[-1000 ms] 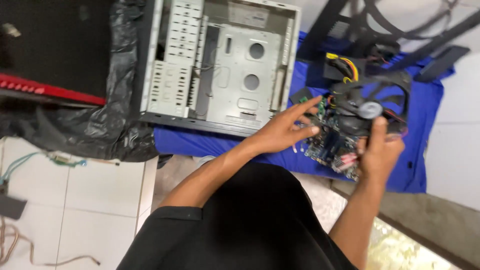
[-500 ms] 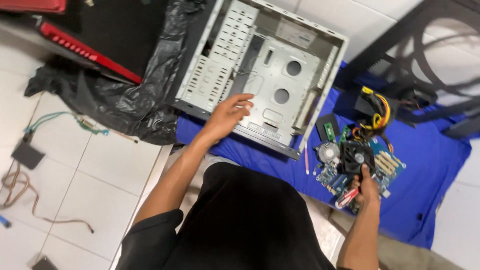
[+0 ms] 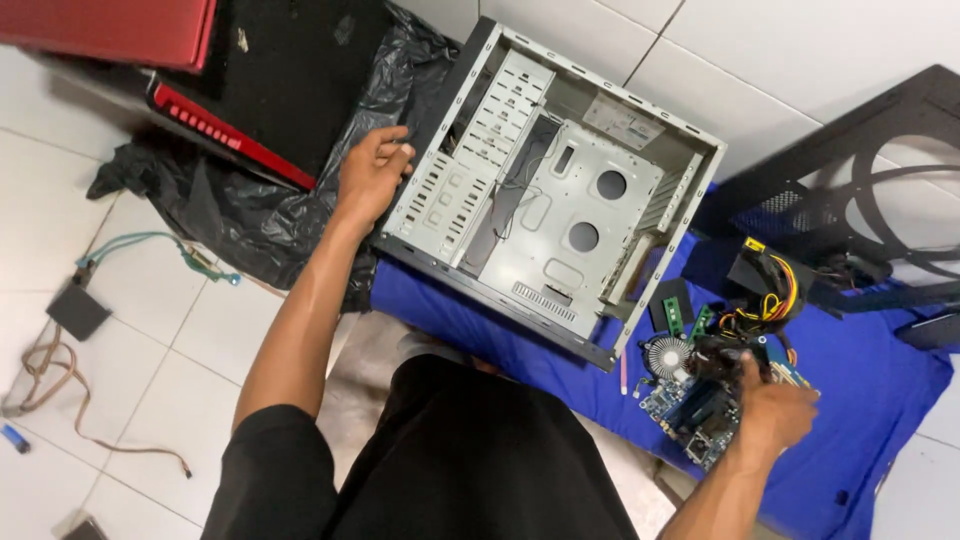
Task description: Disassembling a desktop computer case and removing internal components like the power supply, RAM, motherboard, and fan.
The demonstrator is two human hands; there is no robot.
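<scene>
On the blue cloth (image 3: 880, 400), centre: open grey computer case (image 3: 560, 200) lying on its side, empty inside.
Left hand (image 3: 370, 175): at 10 o'clock of the case, fingers curled narrow around its front corner, gripping.
Right hand (image 3: 775, 410): at 4 o'clock of the case, closed over the black cooler fan (image 3: 725, 358) on the motherboard (image 3: 700, 420); exact grip partly hidden.
Risk, board: likely to flex or drag across the cloth if lifted by the fan alone; loose round heatsink (image 3: 665, 355) just beside, at 9 o'clock, easily knocked.
Risk, cables: power supply wire bundle (image 3: 775, 290) at 12 o'clock of the fan, touching or nearly so; could snag.
Risk, case: sharp sheet-metal edges under the left fingers; could tip if pulled one-handed.
Around: black plastic bag (image 3: 230, 210) at 9 o'clock; red and black case (image 3: 200, 90) at 10; black side panel (image 3: 870, 180) at 2.
In the way: case's near wall between board and bay.
</scene>
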